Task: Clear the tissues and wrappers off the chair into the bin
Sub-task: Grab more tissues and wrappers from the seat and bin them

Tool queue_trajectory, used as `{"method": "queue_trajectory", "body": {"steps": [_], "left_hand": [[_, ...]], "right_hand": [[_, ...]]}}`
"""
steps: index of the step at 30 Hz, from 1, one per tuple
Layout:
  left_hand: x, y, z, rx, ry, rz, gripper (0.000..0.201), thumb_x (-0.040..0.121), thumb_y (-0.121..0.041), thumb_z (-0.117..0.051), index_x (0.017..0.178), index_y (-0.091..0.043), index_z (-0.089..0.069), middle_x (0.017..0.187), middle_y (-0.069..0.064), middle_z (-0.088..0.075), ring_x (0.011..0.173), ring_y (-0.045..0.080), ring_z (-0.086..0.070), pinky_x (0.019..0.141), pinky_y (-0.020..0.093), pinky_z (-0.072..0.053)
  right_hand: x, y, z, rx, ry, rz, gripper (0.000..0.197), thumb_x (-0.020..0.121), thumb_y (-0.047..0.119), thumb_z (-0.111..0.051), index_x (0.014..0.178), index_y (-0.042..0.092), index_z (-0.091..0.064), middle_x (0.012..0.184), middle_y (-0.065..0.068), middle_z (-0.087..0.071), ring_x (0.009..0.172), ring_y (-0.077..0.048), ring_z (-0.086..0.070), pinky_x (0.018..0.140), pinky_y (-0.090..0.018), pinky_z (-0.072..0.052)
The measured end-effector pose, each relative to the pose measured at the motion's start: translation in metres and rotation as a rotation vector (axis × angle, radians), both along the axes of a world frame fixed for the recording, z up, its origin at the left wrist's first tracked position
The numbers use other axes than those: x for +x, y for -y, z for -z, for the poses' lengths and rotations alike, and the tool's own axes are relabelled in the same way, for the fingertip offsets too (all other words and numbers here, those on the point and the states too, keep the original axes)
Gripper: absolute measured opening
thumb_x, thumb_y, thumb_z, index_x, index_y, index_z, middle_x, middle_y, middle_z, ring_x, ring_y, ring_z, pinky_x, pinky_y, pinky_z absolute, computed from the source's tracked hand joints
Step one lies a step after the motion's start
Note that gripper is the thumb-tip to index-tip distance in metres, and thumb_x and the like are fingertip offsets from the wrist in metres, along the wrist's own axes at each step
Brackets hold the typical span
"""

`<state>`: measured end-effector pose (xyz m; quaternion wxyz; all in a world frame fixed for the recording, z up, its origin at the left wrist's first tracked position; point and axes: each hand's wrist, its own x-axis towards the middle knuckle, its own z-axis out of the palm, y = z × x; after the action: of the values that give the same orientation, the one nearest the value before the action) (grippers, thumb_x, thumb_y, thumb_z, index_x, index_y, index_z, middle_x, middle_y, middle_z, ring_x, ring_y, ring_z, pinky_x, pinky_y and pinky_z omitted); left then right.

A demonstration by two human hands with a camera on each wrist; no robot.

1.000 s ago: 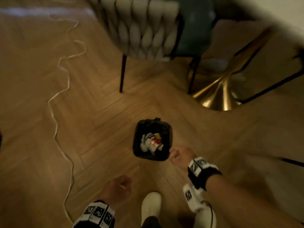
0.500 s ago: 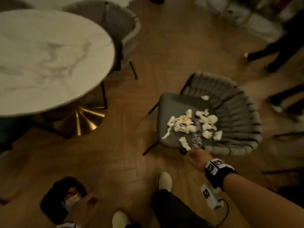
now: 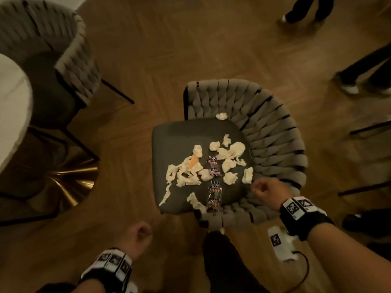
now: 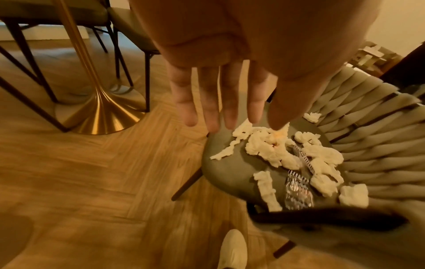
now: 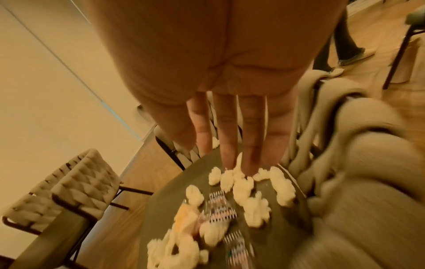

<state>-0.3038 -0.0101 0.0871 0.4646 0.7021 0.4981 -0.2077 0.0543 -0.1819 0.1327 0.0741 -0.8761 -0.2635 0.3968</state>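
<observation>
A grey chair (image 3: 169, 140) with a woven backrest stands in the middle of the head view. Several crumpled white tissues (image 3: 230, 153) lie scattered over its seat, with dark striped wrappers (image 3: 214, 195) among them and an orange scrap (image 3: 193, 163). My right hand (image 3: 266, 191) hovers over the chair's near right rim, empty; in the right wrist view its fingers (image 5: 236, 138) hang straight above the tissues (image 5: 255, 209). My left hand (image 3: 137, 233) hangs over the floor left of the chair, empty, fingers (image 4: 220, 102) extended. The bin is out of view.
A second woven chair (image 3: 80, 66) and a white round table (image 3: 12, 102) on a gold flared base (image 3: 69, 182) stand to the left. Other people's legs (image 3: 364, 68) are at the upper right. My own leg (image 3: 222, 261) is just in front of the chair.
The view has swung from the bin on the floor to the chair. My right hand has come over the chair's near rim, my left hand alongside it; the bin has left the view.
</observation>
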Motion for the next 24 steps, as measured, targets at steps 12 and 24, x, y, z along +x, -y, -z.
{"method": "queue_trajectory", "body": {"steps": [12,24], "left_hand": [[0.218,-0.064,0.163,0.215,-0.078,0.108,0.109,0.044,-0.078,-0.068,0.123,-0.072,0.006,0.152,-0.001,0.03,0.142,0.041,0.001,0.11,0.061,-0.027],[0.244,-0.063,0.219,0.366,-0.119,0.313,0.065,0.064,-0.063,-0.061,0.121,-0.052,-0.031,0.138,0.005,-0.028,0.123,0.034,-0.03,0.092,0.053,-0.045]], "right_hand": [[0.123,-0.13,0.17,-0.232,0.061,-0.203,0.103,0.057,0.063,-0.075,0.14,0.045,-0.018,0.154,-0.012,-0.017,0.136,-0.042,-0.027,0.106,-0.055,-0.038],[0.056,-0.17,0.263,-0.277,-0.025,-0.385,0.106,0.056,0.063,-0.075,0.136,0.056,-0.007,0.156,-0.005,0.015,0.14,-0.048,0.007,0.103,-0.074,-0.021]]}}
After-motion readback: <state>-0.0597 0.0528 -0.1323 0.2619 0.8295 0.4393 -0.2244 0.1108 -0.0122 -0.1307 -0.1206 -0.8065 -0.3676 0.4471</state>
